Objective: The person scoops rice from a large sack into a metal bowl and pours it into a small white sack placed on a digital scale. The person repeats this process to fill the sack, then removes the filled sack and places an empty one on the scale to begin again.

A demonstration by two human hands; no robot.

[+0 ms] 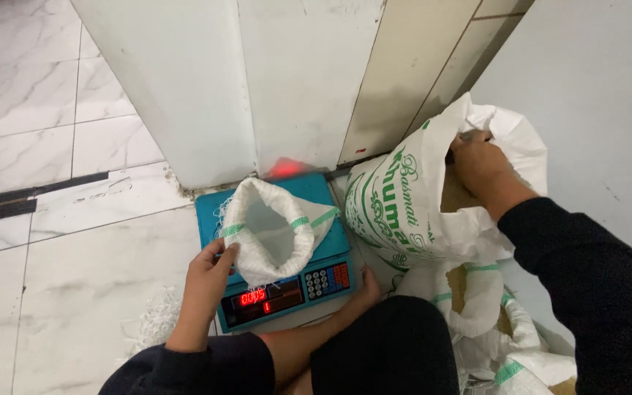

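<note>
The left hand (210,272) pinches the rim of a small open white woven sack (272,230) standing on a teal digital scale (276,289). The right hand (480,164) reaches inside a large white woven sack with green lettering (396,208); its grip is hidden. Smaller green-striped sacks (477,292) lie nearby on the floor.

A small white woven bag (272,230) with a green stripe stands open on a teal scale (287,292). Beside it, a big white sack (396,212) with green print gapes open.

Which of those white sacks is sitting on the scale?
The small open sack with green stripes, held by the left hand. The large printed sack stands on the floor beside it.
</note>
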